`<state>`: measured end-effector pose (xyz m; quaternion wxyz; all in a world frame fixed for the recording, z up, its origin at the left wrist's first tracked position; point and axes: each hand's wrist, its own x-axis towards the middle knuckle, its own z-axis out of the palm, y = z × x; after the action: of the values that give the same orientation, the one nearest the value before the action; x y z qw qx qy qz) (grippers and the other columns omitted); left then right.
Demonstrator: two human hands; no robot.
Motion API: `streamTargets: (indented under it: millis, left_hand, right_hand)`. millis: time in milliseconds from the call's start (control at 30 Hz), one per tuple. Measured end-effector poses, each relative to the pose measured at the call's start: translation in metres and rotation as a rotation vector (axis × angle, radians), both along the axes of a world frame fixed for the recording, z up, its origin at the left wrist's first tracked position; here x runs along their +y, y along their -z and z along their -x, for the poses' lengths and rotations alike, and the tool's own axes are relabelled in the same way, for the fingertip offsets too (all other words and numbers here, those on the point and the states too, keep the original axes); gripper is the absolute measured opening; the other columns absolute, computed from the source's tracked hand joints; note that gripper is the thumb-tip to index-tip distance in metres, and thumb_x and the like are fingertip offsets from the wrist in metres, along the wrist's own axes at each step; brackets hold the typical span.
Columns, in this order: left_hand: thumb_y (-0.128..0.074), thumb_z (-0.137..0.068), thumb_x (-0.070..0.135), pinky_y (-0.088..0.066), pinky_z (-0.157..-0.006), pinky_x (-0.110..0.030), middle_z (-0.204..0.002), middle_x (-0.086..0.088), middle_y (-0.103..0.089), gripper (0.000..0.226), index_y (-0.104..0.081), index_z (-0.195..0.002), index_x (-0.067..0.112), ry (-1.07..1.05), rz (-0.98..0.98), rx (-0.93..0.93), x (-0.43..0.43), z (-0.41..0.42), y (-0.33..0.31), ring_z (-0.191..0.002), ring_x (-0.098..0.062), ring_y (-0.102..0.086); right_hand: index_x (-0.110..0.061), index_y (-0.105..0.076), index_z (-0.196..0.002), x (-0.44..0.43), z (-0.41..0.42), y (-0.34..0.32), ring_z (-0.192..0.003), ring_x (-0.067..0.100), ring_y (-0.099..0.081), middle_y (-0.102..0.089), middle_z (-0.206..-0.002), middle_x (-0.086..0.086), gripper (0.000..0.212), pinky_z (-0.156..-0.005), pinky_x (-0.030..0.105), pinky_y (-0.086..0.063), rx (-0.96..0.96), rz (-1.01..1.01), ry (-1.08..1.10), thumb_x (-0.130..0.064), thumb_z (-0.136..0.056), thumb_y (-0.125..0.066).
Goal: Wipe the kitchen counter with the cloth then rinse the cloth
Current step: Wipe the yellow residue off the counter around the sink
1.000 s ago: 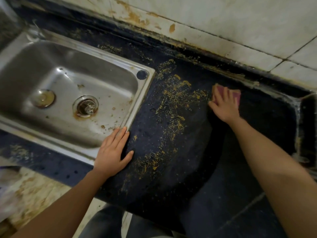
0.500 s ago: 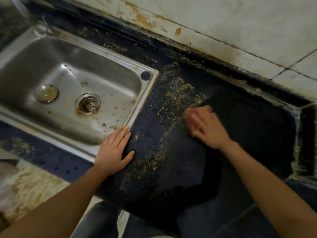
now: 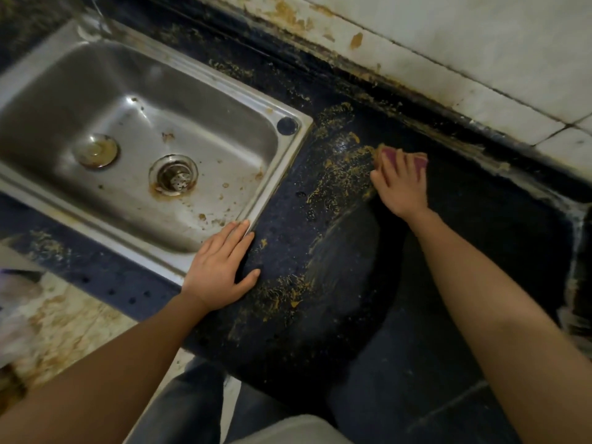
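The dark counter (image 3: pixel 320 238) carries a band of yellow-brown grime (image 3: pixel 339 174) running from its back down toward the front edge. My right hand (image 3: pixel 400 187) presses a pink cloth (image 3: pixel 419 160) flat against the counter at the back, just right of the grime; its fingers lie over the cloth and hide most of it. My left hand (image 3: pixel 221 267) rests flat with straight fingers on the counter beside the sink's right rim and holds nothing.
A stainless steel sink (image 3: pixel 282 174) with a drain (image 3: pixel 173 174) and brown stains fills the left. A stained white tiled wall (image 3: pixel 464 52) runs along the back. A raised dark edge (image 3: pixel 579 238) bounds the counter on the right. My legs show below the front edge.
My right hand swept the cloth forward and left through the grime, then moved it back toward the wall. A wiped streak now shows in the middle. My left hand stayed put.
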<state>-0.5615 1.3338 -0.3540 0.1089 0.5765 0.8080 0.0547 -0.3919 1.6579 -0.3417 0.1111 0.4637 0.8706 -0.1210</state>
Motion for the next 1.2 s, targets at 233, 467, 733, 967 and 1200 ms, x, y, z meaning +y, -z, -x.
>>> streamTargets:
  millis: [233, 467, 733, 967, 1200]
  left_hand:
    - [-0.028, -0.083, 0.053, -0.025, -0.107, -0.038, -0.145, -0.01, -0.04, 0.071, -0.044, -0.136, 0.008, -0.033, -0.048, -0.095, -0.001, -0.001, -0.002, -0.133, -0.027, -0.034]
    - [-0.01, -0.074, 0.059, -0.012, -0.113, -0.037, -0.154, -0.004, -0.019, 0.085, -0.029, -0.144, 0.013, 0.015, -0.049, -0.189, -0.002, 0.004, -0.005, -0.143, -0.02, -0.011]
    - [-0.026, -0.086, 0.045, -0.01, -0.115, -0.043, -0.155, -0.007, -0.017, 0.067, -0.026, -0.145, 0.012, 0.049, -0.043, -0.267, -0.003, 0.005, -0.005, -0.143, -0.022, -0.009]
    - [-0.02, -0.081, 0.047, -0.009, -0.114, -0.041, -0.155, -0.006, -0.018, 0.073, -0.025, -0.145, 0.013, 0.061, -0.049, -0.272, -0.005, 0.005, -0.008, -0.143, -0.021, -0.007]
    - [-0.02, -0.082, 0.048, -0.008, -0.115, -0.041, -0.155, -0.004, -0.014, 0.073, -0.023, -0.146, 0.014, 0.059, -0.044, -0.297, -0.005, 0.005, -0.007, -0.144, -0.019, -0.005]
  right_hand:
    - [-0.024, -0.033, -0.142, -0.164, -0.016, 0.001, -0.138, 0.032, -0.03, -0.033, -0.149, 0.014, 0.08, -0.11, 0.04, -0.009, 0.036, -0.045, -0.433, -0.07, -0.081, -0.012]
    - [-0.027, -0.034, -0.138, -0.332, -0.042, 0.018, -0.134, 0.027, -0.027, -0.044, -0.143, 0.005, 0.069, -0.108, 0.045, -0.019, 0.132, -0.097, -0.648, -0.063, -0.079, -0.033]
    - [-0.033, -0.032, -0.135, -0.38, -0.037, 0.017, -0.13, 0.025, -0.031, -0.035, -0.142, 0.0, 0.068, -0.106, 0.042, -0.023, 0.086, -0.074, -0.518, -0.044, -0.072, -0.058]
    - [-0.023, -0.037, -0.135, -0.395, -0.03, -0.04, -0.123, -0.004, -0.043, -0.05, -0.132, -0.002, 0.046, -0.107, 0.016, -0.031, 0.614, 0.669, 0.006, -0.004, -0.094, -0.044]
    - [-0.018, -0.061, -0.111, -0.296, -0.069, -0.067, -0.081, 0.009, -0.069, -0.072, -0.094, 0.001, 0.085, -0.071, 0.023, -0.057, 1.493, 1.048, 1.004, -0.037, -0.034, -0.093]
